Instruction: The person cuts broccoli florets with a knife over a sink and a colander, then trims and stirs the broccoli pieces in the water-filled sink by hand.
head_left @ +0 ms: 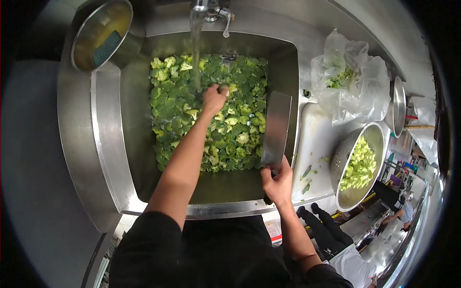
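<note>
Many broccoli florets [230,144] float in the water of a steel sink [134,120]. My left hand [214,99] reaches over the middle of them, beside the running stream from the tap [206,9]. Its fingers are closed on a small piece of broccoli [223,89], partly hidden by the fingers. With my right hand [278,185] I grip the handle of a cleaver [277,128] near the sink's front right corner. The broad blade points away from me, over the right edge of the sink.
A white cutting board [312,144] with green scraps lies right of the sink. On it stands a colander [341,158] of cut pale-green stems. Behind are a plastic bag [353,96] and a metal bowl [396,106]. Another bowl [81,43] holds a scouring pad. Other people stand at right.
</note>
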